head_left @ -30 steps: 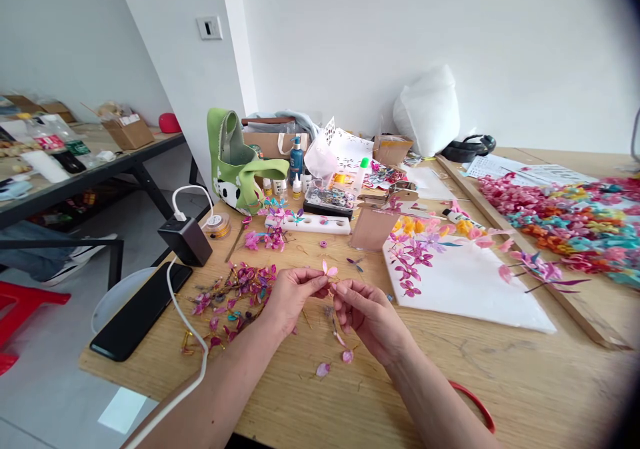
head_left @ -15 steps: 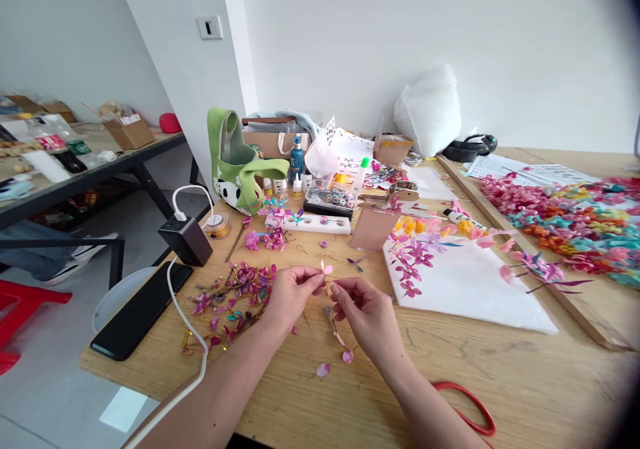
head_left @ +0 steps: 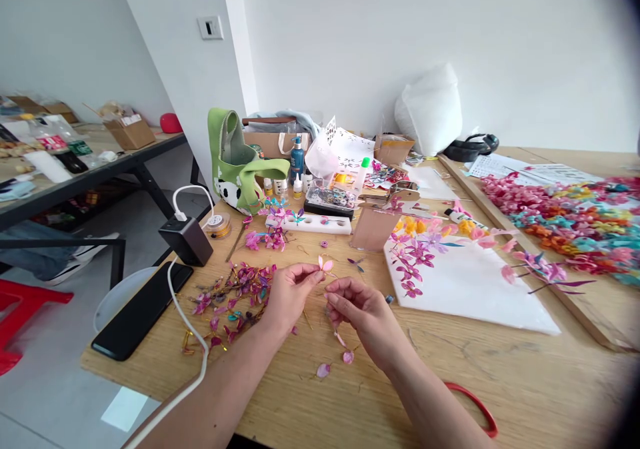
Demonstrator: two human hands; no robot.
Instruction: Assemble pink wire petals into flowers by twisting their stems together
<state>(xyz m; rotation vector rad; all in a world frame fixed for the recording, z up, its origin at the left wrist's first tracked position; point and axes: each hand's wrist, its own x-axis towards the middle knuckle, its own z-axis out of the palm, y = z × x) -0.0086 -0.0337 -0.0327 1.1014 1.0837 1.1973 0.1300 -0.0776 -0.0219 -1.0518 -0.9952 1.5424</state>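
My left hand (head_left: 293,294) is closed in a pinch on a small pale pink flower (head_left: 325,264), whose petals stand above the fingertips. Just to the right, my right hand (head_left: 357,306) has its thumb and forefinger pressed together. Whatever thin thing they may hold is too small to make out. The fingertips of the two hands are a little apart. Below the right fingers, loose pink petals (head_left: 323,370) lie on the wooden table (head_left: 300,409). A pile of magenta wired flowers (head_left: 240,296) lies left of my left hand.
A black phone (head_left: 143,310) and charger block (head_left: 186,239) with a white cable are at left. A white foam board (head_left: 465,282) bears flower sprays at right. Red-handled scissors (head_left: 475,402) lie beside my right forearm. Behind stand a green bag (head_left: 240,162) and bottles (head_left: 297,159).
My right hand has drawn slightly away from the flower, and a gap shows between the fingertips. The flower in my left hand has turned, showing its petals more widely.
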